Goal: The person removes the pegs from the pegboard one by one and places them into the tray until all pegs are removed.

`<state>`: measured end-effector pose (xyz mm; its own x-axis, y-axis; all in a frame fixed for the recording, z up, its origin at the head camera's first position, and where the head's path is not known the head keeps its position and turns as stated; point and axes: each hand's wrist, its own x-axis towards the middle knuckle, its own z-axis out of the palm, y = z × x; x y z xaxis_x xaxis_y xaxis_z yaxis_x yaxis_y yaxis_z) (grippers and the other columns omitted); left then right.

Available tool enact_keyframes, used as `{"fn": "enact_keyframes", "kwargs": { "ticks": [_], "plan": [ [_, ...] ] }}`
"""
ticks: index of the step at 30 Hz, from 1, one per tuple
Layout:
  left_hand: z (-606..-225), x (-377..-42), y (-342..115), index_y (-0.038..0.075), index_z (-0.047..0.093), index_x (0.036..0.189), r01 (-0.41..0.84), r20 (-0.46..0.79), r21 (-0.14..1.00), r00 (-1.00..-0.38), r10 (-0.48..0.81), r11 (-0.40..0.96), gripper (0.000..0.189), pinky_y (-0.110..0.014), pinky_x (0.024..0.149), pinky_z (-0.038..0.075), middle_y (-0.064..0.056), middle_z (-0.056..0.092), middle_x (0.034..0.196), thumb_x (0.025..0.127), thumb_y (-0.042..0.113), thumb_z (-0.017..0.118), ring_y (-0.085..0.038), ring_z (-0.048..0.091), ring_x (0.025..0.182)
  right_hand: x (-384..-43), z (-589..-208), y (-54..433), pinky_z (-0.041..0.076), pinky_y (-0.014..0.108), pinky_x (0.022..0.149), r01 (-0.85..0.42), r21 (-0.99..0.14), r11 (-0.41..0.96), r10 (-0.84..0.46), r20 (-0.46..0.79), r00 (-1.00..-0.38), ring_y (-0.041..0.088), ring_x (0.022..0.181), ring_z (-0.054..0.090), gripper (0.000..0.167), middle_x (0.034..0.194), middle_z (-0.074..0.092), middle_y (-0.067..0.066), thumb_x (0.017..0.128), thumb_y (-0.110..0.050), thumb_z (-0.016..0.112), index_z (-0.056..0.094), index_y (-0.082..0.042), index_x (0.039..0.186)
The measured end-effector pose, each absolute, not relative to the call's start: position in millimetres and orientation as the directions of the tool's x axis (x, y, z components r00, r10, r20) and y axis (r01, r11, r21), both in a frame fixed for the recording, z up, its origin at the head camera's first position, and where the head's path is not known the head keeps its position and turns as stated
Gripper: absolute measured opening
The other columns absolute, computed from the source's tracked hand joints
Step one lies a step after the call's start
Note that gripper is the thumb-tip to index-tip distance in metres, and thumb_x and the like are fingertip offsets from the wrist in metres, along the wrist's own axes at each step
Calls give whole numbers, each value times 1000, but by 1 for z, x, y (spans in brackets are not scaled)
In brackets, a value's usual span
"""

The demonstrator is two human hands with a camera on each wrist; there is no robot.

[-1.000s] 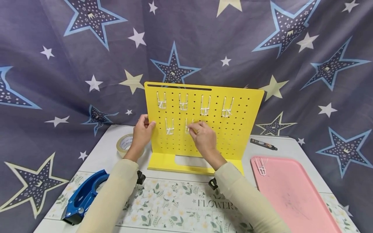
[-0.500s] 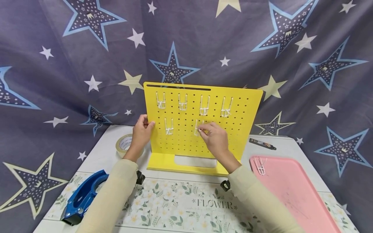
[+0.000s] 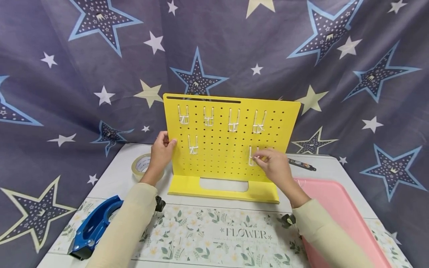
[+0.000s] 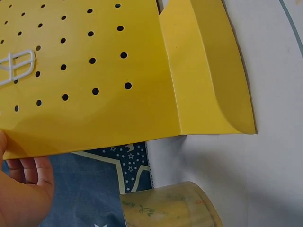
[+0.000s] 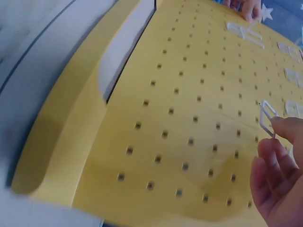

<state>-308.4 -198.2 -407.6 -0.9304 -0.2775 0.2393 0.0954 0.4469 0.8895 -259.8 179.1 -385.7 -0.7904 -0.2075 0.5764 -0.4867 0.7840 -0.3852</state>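
A yellow pegboard (image 3: 221, 156) stands upright on its foot, with several white wire hooks on it. One row of these hooks (image 3: 208, 117) runs along the top, and a single hook (image 3: 193, 145) hangs below at the left. My left hand (image 3: 162, 150) grips the board's left edge, thumb on the front and fingers behind, as the left wrist view also shows. Between thumb and fingers my right hand (image 3: 273, 165) pinches another white wire hook (image 3: 250, 156), held close to the board's lower right part. In the right wrist view the held hook (image 5: 266, 118) is partly covered by the thumb.
A pink tray (image 3: 335, 208) lies at the right, partly under the right forearm. Behind it is a black marker-like pen (image 3: 302, 164). On the left are a tape roll (image 3: 140, 165) and a blue tape dispenser (image 3: 92, 227). A starry curtain (image 3: 234, 48) hangs behind.
My right hand has moved the pinched hook rightward and slightly down across the board, from beside the lower left hook to the lower right. The left hand keeps its grip on the edge.
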Motion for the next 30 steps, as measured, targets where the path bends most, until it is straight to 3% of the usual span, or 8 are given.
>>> {"fn": "enact_keyframes", "kwargs": {
  "ticks": [4,11,15,21,30],
  "plan": [
    [-408,-307,-199,15,51,127,88,230,892,-932,-280,443,27,-31,80,48,-10,59,108,104,26,59,-23,56,94,-258,-388,206,56,36,62,-455,-391,800,-186,560,-807,23,73,70,6,99,78,8,86,-18,82,79,-16,90],
    [-407,-307,-198,15,51,128,97,229,897,-937,-266,431,27,-33,81,49,-11,61,110,104,26,59,-24,57,95,-251,-387,252,48,30,61,-372,-399,838,-123,526,-842,21,71,66,6,84,75,8,85,-14,81,79,-14,91],
    [-407,-307,-200,15,50,128,96,228,896,-937,-264,434,27,-33,81,48,-10,60,110,104,26,59,-24,56,95,-250,-385,280,49,26,58,-347,-445,826,-108,480,-871,11,68,64,6,88,77,9,87,-15,81,79,-15,92],
    [-407,-309,-201,15,50,127,100,227,898,-940,-257,428,27,-31,81,48,-9,59,110,104,26,59,-22,56,95,-246,-379,322,47,25,51,-293,-462,837,-104,391,-914,-5,65,57,6,80,76,7,91,-20,76,78,-15,96],
    [-409,-309,-200,16,50,126,93,213,907,-943,-257,412,26,-31,81,48,-8,58,110,104,25,60,-22,55,95,-246,-398,379,49,25,52,-275,-509,816,-176,235,-956,4,56,60,12,80,75,7,95,-18,71,77,-9,102]
  ]
}}
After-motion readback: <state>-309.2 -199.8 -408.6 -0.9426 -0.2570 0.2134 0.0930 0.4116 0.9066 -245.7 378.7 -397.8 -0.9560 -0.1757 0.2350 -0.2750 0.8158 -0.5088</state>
